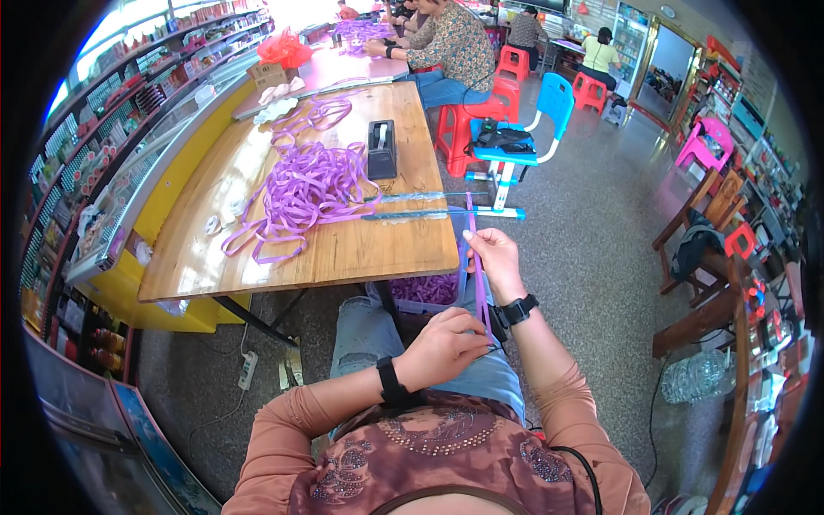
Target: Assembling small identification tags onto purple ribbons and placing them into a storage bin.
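Note:
A narrow purple ribbon (481, 296) runs down from two thin rods (459, 212) that stick out past the table's right edge. My right hand (496, 257) is closed on the ribbon, thumb and fingers pinched just below the rods. Lower down, over my lap, my left hand (445, 348) is curled shut at the ribbon's lower end. A small dark tip shows beside its fingers, too small to name. Under the table edge, a clear plastic bin (463, 283) holds many short purple ribbon pieces (425, 289).
On the wooden table (378, 257) lie a tangled heap of purple ribbon (313, 189) and a black tape dispenser (382, 148). A blue chair (506, 153) with a dark bag stands beyond the table's right side. Another person (446, 51) sits at the far table. A power strip (248, 371) lies on the floor.

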The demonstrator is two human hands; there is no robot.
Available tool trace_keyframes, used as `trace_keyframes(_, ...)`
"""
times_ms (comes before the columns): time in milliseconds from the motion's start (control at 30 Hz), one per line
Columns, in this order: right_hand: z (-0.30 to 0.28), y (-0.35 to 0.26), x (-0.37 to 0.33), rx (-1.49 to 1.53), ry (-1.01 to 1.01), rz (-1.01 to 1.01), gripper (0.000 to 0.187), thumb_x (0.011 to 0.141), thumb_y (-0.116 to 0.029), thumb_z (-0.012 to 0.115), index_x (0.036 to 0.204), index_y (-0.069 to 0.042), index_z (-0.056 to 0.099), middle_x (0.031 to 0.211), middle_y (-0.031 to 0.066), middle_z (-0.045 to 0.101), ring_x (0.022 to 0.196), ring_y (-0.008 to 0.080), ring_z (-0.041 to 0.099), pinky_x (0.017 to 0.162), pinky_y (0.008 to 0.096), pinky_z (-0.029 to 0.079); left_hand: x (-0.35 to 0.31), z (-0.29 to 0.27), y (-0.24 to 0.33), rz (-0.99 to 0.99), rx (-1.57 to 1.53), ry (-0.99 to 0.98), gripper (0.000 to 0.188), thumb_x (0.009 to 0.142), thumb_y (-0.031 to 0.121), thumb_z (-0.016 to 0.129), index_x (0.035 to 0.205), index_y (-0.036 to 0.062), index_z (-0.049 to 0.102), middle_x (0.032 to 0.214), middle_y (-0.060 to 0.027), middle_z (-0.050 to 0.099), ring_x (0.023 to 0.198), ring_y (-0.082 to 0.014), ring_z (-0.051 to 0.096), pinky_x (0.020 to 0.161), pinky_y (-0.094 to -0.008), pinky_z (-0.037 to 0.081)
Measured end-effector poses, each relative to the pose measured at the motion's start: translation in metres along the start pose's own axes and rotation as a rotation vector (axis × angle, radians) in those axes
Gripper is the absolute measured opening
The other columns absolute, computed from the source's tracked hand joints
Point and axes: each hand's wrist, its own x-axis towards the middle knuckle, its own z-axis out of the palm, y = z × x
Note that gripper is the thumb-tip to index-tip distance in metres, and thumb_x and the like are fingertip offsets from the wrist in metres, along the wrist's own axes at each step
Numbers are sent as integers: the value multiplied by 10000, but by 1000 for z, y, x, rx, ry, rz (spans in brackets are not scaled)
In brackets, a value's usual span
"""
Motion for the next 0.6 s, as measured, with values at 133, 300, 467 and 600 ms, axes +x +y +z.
trace_keyframes(133, 3, 0, -2, 32, -6, -17, 206, 867, -153, 742, 949, -35, 595, 679, 38, 621, 508, 108, 569, 438, 261, 492, -4, 3, 1, -82, -52, 20, 143, 742, 67, 763, 879, 56, 722, 882, -67, 644, 848, -253, 604, 765, -356, 494)
trace_keyframes(300, 4, -1, -3, 47, 17, -7, 304, 859, -172, 752, 1067, -16, 593, 665, 43, 617, 493, 115, 567, 425, 268, 486, -2, 2, 2, -97, -114, 38, 138, 740, 54, 763, 872, 51, 725, 851, -67, 648, 823, -252, 609, 753, -352, 494)
trace_keyframes(467, 5, -8, -3, 29, -7, 48, 322, 871, -236, 744, 1073, -19, 617, 649, 37, 607, 486, 110, 562, 420, 267, 485, 0, 1, 4, -121, -155, 35, 137, 752, 55, 762, 885, 47, 730, 855, -70, 653, 815, -246, 616, 738, -345, 499)
trace_keyframes(600, 2, -9, -2, 36, -34, 90, 312, 893, -315, 716, 1001, -31, 647, 630, 27, 590, 474, 108, 549, 412, 260, 472, 1, 2, 4, -173, -208, 14, 124, 777, 67, 759, 896, 41, 736, 859, -75, 658, 819, -239, 625, 731, -336, 506)
